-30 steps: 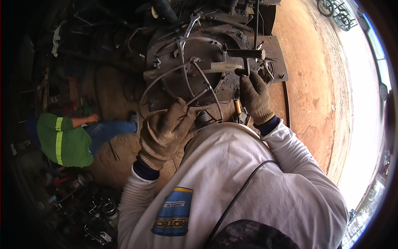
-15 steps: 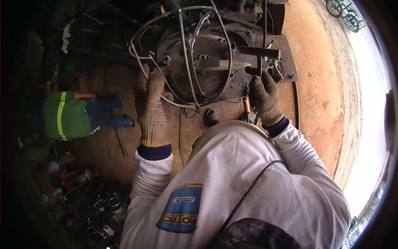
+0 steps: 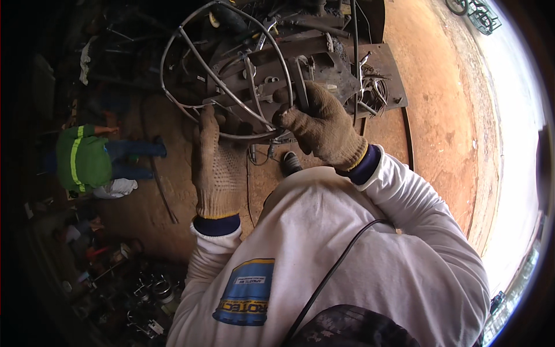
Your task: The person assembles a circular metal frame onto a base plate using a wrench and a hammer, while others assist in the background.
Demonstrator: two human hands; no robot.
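Note:
A rounded frame of bent grey metal rods (image 3: 208, 67) is held up over a dark steel work table. My left hand (image 3: 219, 162), in a brown knitted glove with dots, is closed round its lower left rod. My right hand (image 3: 329, 124), gloved alike, is closed at the frame's lower right, its thumb and fingertips around the rod there. A flat metal strip (image 3: 300, 84) runs down to the right hand's fingers; whether that hand grips it too, I cannot tell. Behind the frame lies a combination wrench (image 3: 266, 32).
The dark steel table (image 3: 384, 58) carries metal parts and a coil of wire (image 3: 378, 89) at the right. An upright rod (image 3: 355, 58) stands beside the coil. A person in a green shirt (image 3: 87, 159) bends down at the left. Tools and metal parts (image 3: 153, 289) lie lower left.
My right hand has moved left from the dark bar at the table's right side to the rod frame. The frame has shifted left and tilted; my left hand stays on it.

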